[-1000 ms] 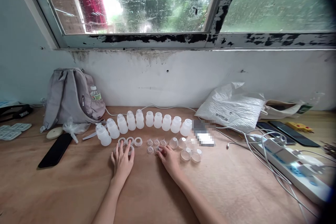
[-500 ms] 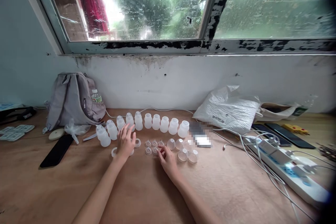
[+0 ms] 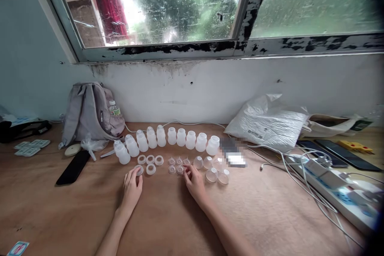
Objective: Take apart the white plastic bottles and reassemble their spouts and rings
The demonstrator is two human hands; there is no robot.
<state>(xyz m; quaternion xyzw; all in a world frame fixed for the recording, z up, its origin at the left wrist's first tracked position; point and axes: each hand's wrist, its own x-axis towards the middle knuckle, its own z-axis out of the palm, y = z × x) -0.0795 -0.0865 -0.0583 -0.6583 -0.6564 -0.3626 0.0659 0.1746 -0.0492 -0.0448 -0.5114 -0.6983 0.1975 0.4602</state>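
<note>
My left hand (image 3: 132,187) rests on the table, thumb apart from the fingers, fingertips at the edge of a white screw ring (image 3: 139,170). Other such rings (image 3: 151,169) lie beside and behind it in two rows. My right hand (image 3: 194,183) has curled fingers at the right end of a group of clear bottle nipples (image 3: 179,169); what lies under its fingertips is hidden. To its right stand several clear dome caps (image 3: 211,174). An arc of frosted baby bottles lines the back: capped ones (image 3: 141,141) at left, open-necked ones (image 3: 190,140) at right.
A grey backpack (image 3: 88,118), black phone (image 3: 72,168) and knotted plastic bag (image 3: 91,145) are at left. At right are a silver mailer bag (image 3: 267,124), a power strip (image 3: 339,192) with loose white cables, and more phones (image 3: 346,154). A wall and window stand behind.
My left hand has come back from the capped bottles to the front-left ring, uncovering the other rings. My right hand stays by the nipples. The view has shifted slightly.
</note>
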